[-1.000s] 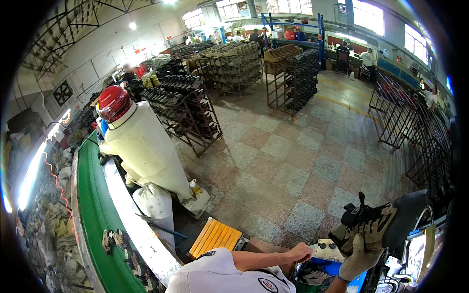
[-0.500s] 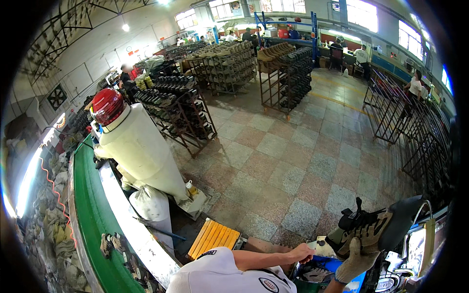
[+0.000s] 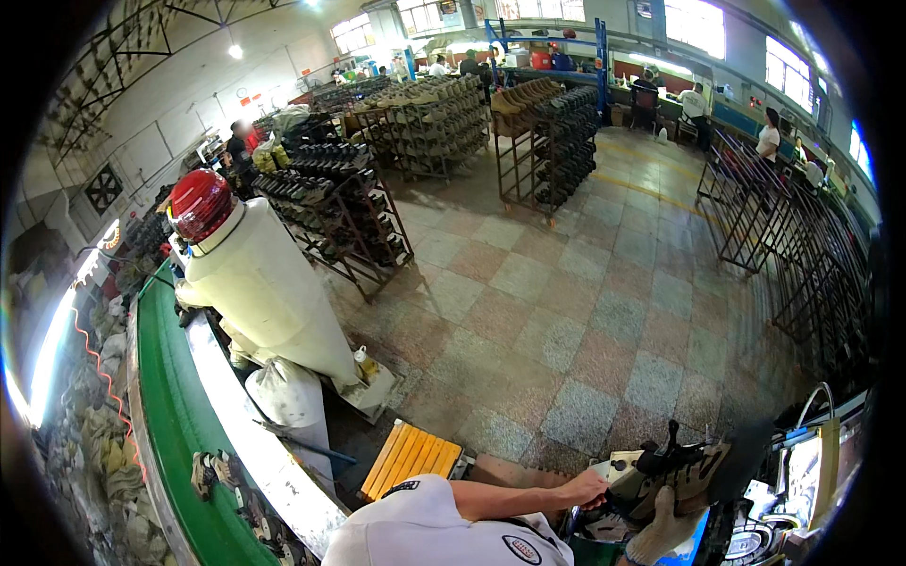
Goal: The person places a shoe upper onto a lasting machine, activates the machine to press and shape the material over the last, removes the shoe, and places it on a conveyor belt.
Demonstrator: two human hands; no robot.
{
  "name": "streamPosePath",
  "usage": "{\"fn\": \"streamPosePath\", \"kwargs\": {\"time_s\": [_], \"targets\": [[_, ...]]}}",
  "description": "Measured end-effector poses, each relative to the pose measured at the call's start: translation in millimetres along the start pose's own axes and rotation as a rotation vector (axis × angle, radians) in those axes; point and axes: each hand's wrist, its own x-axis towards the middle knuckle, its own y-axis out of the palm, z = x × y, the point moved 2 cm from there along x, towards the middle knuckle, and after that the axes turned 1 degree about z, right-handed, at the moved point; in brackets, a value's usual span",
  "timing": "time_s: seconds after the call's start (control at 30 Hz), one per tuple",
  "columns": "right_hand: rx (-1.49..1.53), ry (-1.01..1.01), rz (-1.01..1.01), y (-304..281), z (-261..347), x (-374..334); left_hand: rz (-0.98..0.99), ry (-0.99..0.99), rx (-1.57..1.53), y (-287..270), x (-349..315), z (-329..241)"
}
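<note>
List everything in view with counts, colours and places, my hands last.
Held shoe: one, brown, lower right
Bin: one, blue, below shoe
Slatted panel: one, yellow, lower centre
Belt: one, green, left
Loose shoes: several, brownish, on belt
Sack: one, white, right of belt
Tall shape, kind unclear: one, white, red top, left
Shoe racks: several, brown, back centre
Metal racks: several, dark, right
People: several, mixed clothing, back
Floor: one, pinkish grey, centre
Right hand: one, pale glove, holding shoe
Left hand: one, bare, beside shoe
</note>
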Motion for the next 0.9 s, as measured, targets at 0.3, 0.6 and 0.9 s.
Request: {"fn": "streamPosePath", "kwargs": {"time_s": [0.3, 0.6, 0.9], "targets": [[-0.079, -0.066, -0.037, -8.2, 22.9, -28.5, 0.060, 0.230, 0.445, 15.3, 10.4, -15.5], [0.005, 0.354, -0.383, -108.8, 4.6, -80.7, 0.131, 0.877, 1.073, 80.6, -5.5, -65.6], [0.231, 0.325, -1.060, -235.0, -10.2, -226.4, 0.397, 0.906, 1.079, 188.7, -60.2, -39.3]]}}
